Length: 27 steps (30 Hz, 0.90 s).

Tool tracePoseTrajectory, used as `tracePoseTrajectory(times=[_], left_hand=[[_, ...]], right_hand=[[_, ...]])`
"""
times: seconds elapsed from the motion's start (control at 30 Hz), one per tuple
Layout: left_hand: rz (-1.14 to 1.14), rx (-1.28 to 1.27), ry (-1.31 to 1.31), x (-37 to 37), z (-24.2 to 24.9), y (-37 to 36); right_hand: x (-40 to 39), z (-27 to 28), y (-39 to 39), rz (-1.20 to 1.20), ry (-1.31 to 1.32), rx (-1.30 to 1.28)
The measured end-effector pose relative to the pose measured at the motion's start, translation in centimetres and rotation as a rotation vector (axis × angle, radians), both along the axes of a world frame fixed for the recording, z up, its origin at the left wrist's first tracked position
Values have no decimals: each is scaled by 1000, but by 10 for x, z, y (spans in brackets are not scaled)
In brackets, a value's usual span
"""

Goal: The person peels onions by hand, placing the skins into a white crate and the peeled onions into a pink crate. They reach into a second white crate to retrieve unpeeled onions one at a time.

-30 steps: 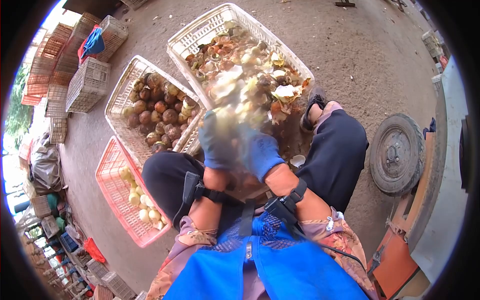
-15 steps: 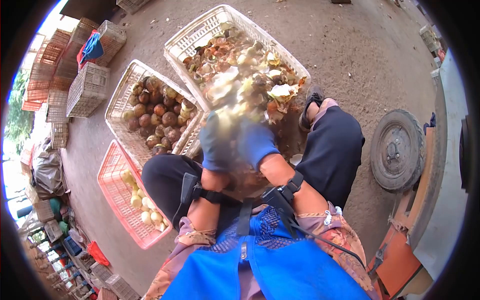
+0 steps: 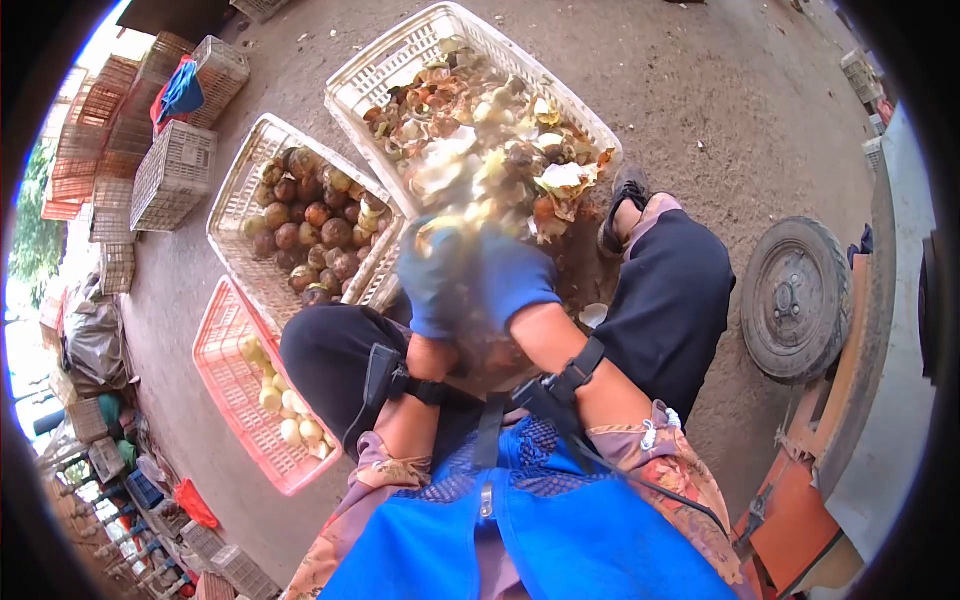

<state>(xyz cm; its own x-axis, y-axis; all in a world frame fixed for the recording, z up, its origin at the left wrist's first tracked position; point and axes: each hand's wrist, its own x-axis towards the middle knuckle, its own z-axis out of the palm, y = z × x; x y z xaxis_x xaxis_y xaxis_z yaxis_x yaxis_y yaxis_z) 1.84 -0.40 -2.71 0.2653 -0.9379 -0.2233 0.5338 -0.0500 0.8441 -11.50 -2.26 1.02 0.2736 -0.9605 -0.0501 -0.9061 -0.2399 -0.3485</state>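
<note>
At the far left, pale and reddish crates (image 3: 173,178) stand in stacks on the ground, with a blue and red cloth (image 3: 181,93) draped over one of them. Nearer, a pink crate (image 3: 222,372) holds peeled onions (image 3: 290,430), gathered along its right side and toward its near corner. Just beyond it, a white crate (image 3: 224,212) holds brown-skinned onions (image 3: 320,215), heaped mostly toward its right side.

The gloved left hand (image 3: 430,285) is by the near right corner of that white crate, its fingers bent forward. A pale yellowish piece (image 3: 438,238) shows at its fingertips; blur hides its outline, and I cannot tell whether the fingers are clamped on it. Ahead of both hands, a larger white crate (image 3: 398,52) holds loose skins and peelings (image 3: 455,130), piled up to its near edge. The gloved right hand (image 3: 515,278) is just beside the left, near that edge; its fingers are too blurred to tell whether they are apart or closed on something.

Farther right, a shoe (image 3: 628,190) is beside the larger crate's near right corner. Well apart from it, a wheel (image 3: 795,300) stands near an orange panel (image 3: 795,540).
</note>
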Motion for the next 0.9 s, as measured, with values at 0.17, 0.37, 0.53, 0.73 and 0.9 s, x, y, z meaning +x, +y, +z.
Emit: tracePoseTrajectory(times=[0.17,0.37,0.53,0.73,0.9], left_hand=[[-22,6,63,-2,-4,3],[-30,16,252,0,-2,1],[-31,19,430,2,-1,-1],[84,214,386,-11,49,10],[-38,176,321,10,20,1]], right_hand=[[-7,-14,-12,21,-249,239],[-14,-21,-10,6,-367,139],[-18,20,1,50,-327,145],[-24,33,7,188,-119,-20],[-32,39,-1,316,-130,10]])
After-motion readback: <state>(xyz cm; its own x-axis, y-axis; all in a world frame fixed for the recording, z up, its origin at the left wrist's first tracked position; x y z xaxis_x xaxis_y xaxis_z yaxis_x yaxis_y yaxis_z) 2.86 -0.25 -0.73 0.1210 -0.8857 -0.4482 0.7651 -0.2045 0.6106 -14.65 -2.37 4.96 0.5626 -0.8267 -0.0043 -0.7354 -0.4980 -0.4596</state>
